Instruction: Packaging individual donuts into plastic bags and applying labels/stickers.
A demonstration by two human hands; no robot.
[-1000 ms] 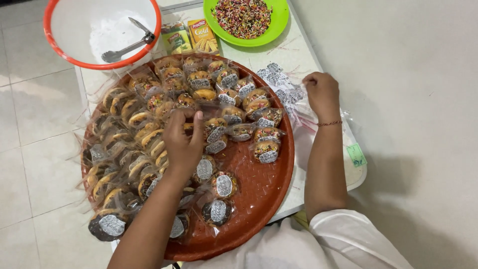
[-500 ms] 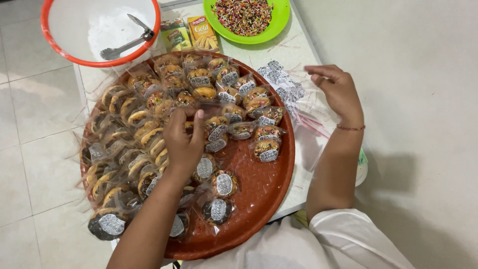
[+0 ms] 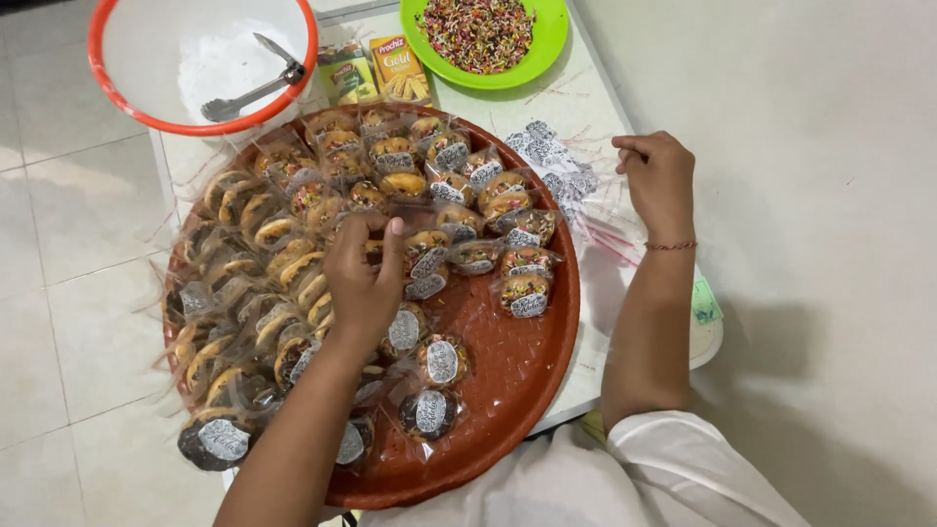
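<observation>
A round brown tray (image 3: 508,390) on a small white table holds several little sprinkle-topped pastries (image 3: 527,291), each in a clear wrapper with a round sticker. My left hand (image 3: 361,278) rests on the middle of the tray, fingers curled around one wrapped pastry (image 3: 376,249). My right hand (image 3: 659,181), a thin bracelet on its wrist, hovers over the table's right edge. Its fingertips are pinched on a thin clear wrapper (image 3: 610,234). A pile of empty stickered wrappers (image 3: 556,166) lies just left of that hand.
Behind the tray stand a white bowl with an orange rim (image 3: 195,68) holding metal tongs (image 3: 254,88), a green plate of coloured sprinkles (image 3: 483,34) and two small boxes (image 3: 376,68). Tiled floor lies to the left, plain pale floor to the right.
My right hand has lifted off the wrapper pile and drawn to the right, pulling a clear wrapper with it. My left hand has stayed on the tray.
</observation>
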